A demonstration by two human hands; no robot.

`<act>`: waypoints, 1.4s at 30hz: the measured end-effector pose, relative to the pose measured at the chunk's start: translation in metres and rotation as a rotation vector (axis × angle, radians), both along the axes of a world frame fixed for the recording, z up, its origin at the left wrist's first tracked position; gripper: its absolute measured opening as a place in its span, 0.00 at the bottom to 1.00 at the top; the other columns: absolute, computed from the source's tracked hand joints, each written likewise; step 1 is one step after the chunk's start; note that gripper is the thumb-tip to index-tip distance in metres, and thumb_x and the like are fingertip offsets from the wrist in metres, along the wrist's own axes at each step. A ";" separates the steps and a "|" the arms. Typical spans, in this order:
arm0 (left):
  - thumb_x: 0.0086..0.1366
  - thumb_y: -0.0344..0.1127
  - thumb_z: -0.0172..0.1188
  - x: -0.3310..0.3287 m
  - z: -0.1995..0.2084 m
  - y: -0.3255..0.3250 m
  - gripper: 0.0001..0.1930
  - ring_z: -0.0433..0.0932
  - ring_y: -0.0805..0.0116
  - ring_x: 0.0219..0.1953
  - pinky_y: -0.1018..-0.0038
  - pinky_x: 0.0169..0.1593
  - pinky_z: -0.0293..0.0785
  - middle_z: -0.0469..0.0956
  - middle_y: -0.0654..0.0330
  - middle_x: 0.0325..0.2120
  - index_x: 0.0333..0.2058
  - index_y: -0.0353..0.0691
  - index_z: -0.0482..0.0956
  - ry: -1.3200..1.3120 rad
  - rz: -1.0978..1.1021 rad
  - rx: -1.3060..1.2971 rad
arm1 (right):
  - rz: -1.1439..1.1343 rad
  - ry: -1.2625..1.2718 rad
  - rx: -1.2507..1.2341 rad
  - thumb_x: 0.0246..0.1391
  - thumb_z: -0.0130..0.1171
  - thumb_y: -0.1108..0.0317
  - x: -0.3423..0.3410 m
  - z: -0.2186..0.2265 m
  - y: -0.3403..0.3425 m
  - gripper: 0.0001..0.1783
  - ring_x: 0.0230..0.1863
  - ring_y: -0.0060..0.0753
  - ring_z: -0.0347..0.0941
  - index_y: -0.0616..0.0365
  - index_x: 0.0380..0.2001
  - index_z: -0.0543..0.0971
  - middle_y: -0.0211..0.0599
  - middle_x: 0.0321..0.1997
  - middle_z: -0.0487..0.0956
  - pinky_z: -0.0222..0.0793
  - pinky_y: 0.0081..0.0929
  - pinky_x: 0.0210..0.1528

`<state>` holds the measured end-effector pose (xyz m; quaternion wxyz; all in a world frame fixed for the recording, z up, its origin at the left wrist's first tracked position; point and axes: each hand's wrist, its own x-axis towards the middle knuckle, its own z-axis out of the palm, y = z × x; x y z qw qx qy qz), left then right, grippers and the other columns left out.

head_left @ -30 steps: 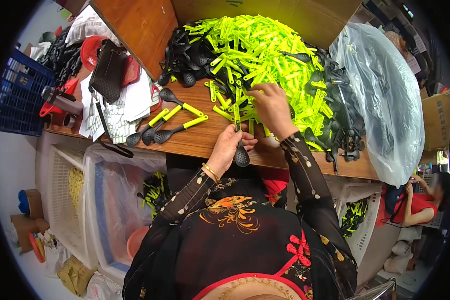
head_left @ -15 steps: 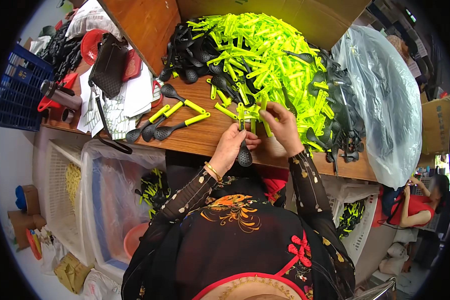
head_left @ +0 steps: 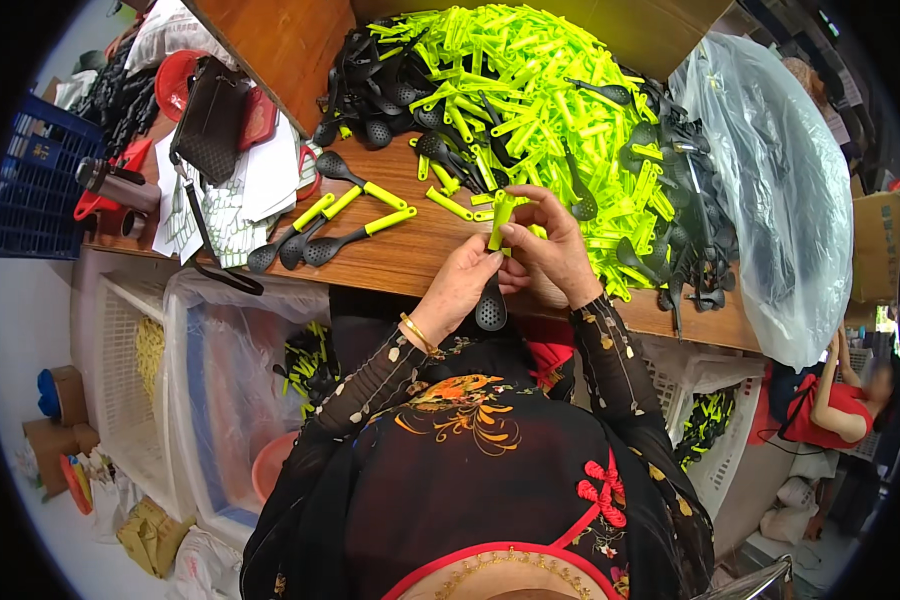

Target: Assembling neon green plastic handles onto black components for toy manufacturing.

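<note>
Head: two hands (head_left: 460, 287), one held spoon (head_left: 491, 309)

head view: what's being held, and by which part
Left hand holds the black spoon by its neck; right hand pinches the green handle piece by its upper part.

That heap of handles (head_left: 545, 110) is a glaring yellow-green, loud against the black spoon heads (head_left: 378, 132) and the brown wood grain of the table (head_left: 390, 268), and the held slotted spoon (head_left: 490, 309) wears both colours. The black top (head_left: 450, 490) has an orange flower motif and red trim, its dark sleeves (head_left: 615, 352) are sprinkled with pale leaf shapes, and a gold bangle (head_left: 417, 334) glints; over there the crate (head_left: 35, 195) is deep blue, the basket (head_left: 173, 88) red, the plastic bag (head_left: 770, 200) milky white.
</note>
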<state>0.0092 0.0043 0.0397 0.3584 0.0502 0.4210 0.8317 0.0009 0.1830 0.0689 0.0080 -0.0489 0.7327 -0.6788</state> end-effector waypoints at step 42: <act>0.79 0.35 0.44 0.003 0.021 0.001 0.15 0.83 0.68 0.28 0.72 0.34 0.79 0.81 0.58 0.27 0.55 0.34 0.71 0.627 0.201 -0.393 | 0.002 -0.032 -0.391 0.67 0.59 0.69 0.010 0.013 -0.017 0.10 0.42 0.17 0.76 0.59 0.48 0.79 0.26 0.42 0.82 0.71 0.19 0.46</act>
